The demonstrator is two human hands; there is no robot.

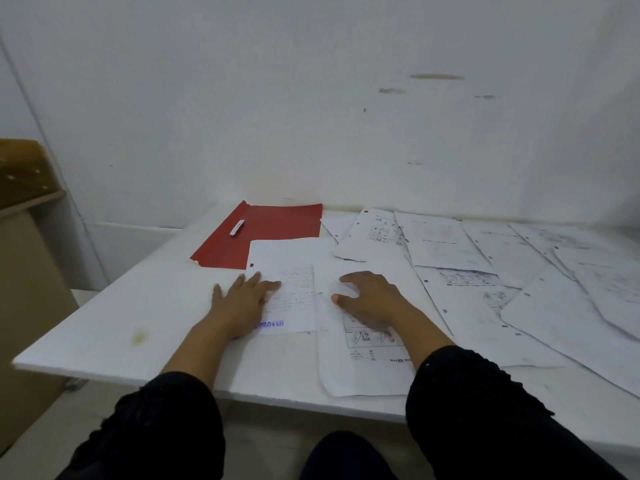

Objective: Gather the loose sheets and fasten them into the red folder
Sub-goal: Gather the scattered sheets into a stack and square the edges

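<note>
Left hand (242,299) lies flat, fingers spread, on a thin handwritten sheet (291,289). Right hand (367,299) arches, fingertips pressing a printed sheet (363,362). The glossy red folder (263,233) sits just beyond the left hand; more punched loose sheets (502,271) fan out right of the right hand.

White table (114,327) with a yellowish stain, set against a scuffed white wall (311,98). Brown wooden cabinet (24,174) at left. Pale floor below. Dim, even light.
</note>
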